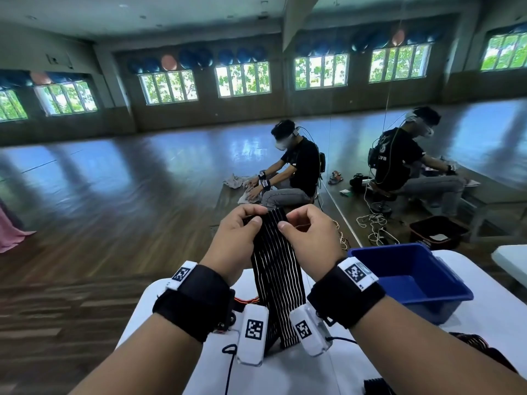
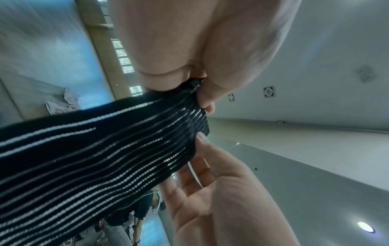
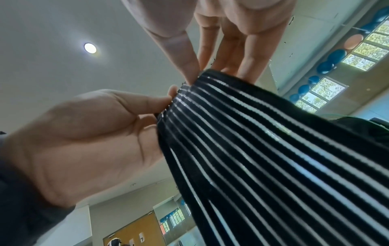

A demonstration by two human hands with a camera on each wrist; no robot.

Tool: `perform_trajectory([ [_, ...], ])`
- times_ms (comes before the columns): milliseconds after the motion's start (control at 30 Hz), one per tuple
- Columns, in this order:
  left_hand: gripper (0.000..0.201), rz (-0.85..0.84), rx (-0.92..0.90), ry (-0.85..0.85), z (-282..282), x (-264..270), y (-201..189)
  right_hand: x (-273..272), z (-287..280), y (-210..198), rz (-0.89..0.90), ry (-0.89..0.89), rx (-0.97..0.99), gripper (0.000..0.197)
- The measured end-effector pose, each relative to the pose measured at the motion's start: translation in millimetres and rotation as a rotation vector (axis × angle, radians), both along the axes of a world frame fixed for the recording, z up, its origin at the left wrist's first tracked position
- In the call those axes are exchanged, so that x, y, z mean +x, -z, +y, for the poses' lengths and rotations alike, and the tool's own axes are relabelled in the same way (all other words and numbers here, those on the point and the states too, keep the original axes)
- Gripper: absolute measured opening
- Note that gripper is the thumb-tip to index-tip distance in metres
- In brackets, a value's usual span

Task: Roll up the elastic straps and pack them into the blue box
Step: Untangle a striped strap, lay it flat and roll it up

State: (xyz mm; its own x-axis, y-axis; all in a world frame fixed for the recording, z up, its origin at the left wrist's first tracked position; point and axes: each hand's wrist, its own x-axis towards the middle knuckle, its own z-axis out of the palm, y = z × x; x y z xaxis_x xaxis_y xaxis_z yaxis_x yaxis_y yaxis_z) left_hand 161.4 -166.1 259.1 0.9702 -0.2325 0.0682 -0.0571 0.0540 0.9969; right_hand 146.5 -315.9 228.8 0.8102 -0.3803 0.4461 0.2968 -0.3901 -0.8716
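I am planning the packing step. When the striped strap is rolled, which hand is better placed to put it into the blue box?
Probably the right hand: the blue box stands on its side of the table; the left hand would cross over.

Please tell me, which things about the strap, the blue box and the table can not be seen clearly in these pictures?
- Lower end of the elastic strap: head view, hidden behind the wrist cameras; its length is unclear.
- Floor of the blue box: head view, only partly seen; the near wall covers the rest.
- Dark objects at the table's near edge: head view, cut off by the frame and the right arm.
- Fingertips of the left hand and right hand: covered by the strap's top edge.
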Motion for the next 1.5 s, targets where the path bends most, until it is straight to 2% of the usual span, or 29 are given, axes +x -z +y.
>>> perform_trajectory([
  [267, 0.023, -0.045, -0.043, -0.016, -11, 0, -6, -5, -5, -1, -0.031, -0.031, -0.017, 0.016],
  [367, 0.022, -0.071, -0.053, 0.011, -14, -2, -6, -7, -9, -1, -0.084, -0.051, 0.046, 0.017],
  [533, 0.032, -0.263, -0.004, 0.071, -16, -6, 17, -11, -17, 1, -0.149, 0.031, 0.150, 0.018],
  [633, 0.029, -0.339, 0.074, 0.084, -22, -10, 34, -12, -19, 1, -0.155, 0.033, 0.159, 0.016],
  [800, 0.031, -0.279, 0.009, 0.045, -35, -6, 40, -17, -22, 13, -0.095, 0.012, 0.187, 0.012],
  [900, 0.033, -0.202, -0.041, 0.028, -39, 4, 44, -27, -21, 31, -0.027, -0.058, 0.146, 0.021],
  [1033, 0.037, -0.128, -0.053, 0.029, -46, 17, 56, -48, -14, 76, 0.086, -0.143, 0.037, 0.025],
  [1133, 0.036, -0.069, -0.054, 0.029, -53, 28, 63, -65, -14, 125, 0.279, -0.221, 0.063, 0.028],
  [1267, 0.037, -0.006, -0.055, 0.001, -60, 57, 74, -99, -10, 188, 0.584, -0.325, 0.062, 0.040],
  [1367, 0.038, 0.008, 0.007, -0.031, -63, 80, 95, -125, -13, 222, 0.776, -0.362, 0.089, 0.039],
  [1500, 0.036, 0.040, 0.152, -0.038, -68, 103, 142, -153, -13, 243, 0.877, -0.346, 0.242, 0.033],
])
